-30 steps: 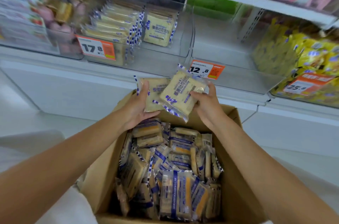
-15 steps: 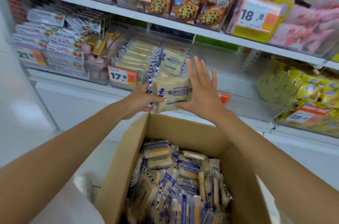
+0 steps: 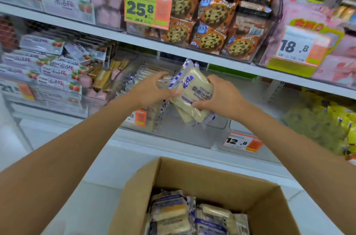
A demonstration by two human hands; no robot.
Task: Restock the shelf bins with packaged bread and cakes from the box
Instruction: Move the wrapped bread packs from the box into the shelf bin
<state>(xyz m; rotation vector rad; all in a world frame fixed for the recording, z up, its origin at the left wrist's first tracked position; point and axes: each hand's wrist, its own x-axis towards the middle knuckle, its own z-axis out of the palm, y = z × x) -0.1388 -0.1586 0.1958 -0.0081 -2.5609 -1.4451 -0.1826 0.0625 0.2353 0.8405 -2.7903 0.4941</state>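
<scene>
Left hand point(image 3: 152, 90): arm stretched forward and up from the lower left, wrist straight, fingers curled over the upper left edge of the bread packets point(image 3: 194, 98), thumb pressed against their blue-striped seam; it grips them. Right hand point(image 3: 221, 98): arm reaching in from the lower right, fingers wrapped over the top right corner, thumb tucked under the lower edge; it grips the same packets. Bread packets: a small stack of pale bread in clear film with blue print, held between both hands and tilted, top end leaning up and to the left; the number in the stack cannot be told. Clear bin point(image 3: 181, 134): on the middle shelf, directly below and behind the hands; the packets are held at its open top, and whether their lower end is inside it cannot be told. Stocked row point(image 3: 138, 76) of like packets: standing on edge just behind the left hand. Cardboard box point(image 3: 212, 180): well below both hands, open, with more packets point(image 3: 169, 213) lying inside. Price tag 12.8 point(image 3: 243, 141): below the right forearm. Cookie packs point(image 3: 210, 19): on the shelf above the hands.
</scene>
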